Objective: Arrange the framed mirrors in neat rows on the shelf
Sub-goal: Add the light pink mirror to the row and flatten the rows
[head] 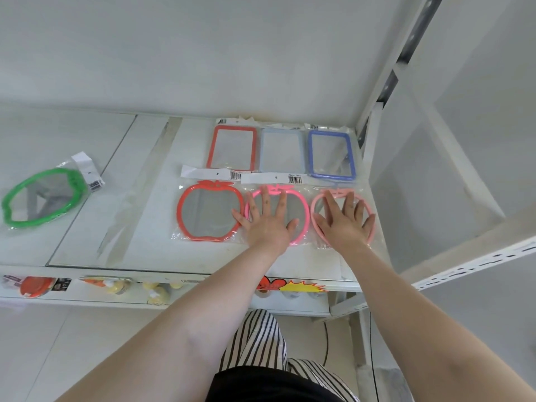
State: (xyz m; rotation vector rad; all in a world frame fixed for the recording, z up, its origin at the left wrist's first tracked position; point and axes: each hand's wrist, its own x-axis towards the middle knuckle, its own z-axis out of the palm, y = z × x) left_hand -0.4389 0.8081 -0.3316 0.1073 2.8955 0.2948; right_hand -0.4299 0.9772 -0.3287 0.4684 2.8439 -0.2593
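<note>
Head view, looking down on a white shelf [139, 256]. At far left a green wavy-framed mirror [43, 197] lay in its clear bag, well apart from the others. Towards the right, six bagged mirrors formed two rows. The back row held, from the left, a red rectangular mirror [232, 148], a pale blue rectangular mirror [280, 150] and a dark blue rectangular mirror [331, 155], each just beside the next. The front row held a red apple-shaped mirror [208, 211], a bright pink apple-shaped mirror [298, 210] and a pale pink apple-shaped mirror [317, 210], also side by side. The left hand [265, 219] lay flat on the bright pink apple-shaped mirror, fingers [265, 198] spread wide and gripping nothing, the little finger reaching the red apple frame. The right hand [343, 219] lay flat on the pale pink apple-shaped mirror, likewise splayed with nothing held. Both bare forearms extended from the lower edge. Below the shelf front, small packaged goods [37, 286] sat on a lower tier, and striped trousers [258, 338] showed beneath.
</note>
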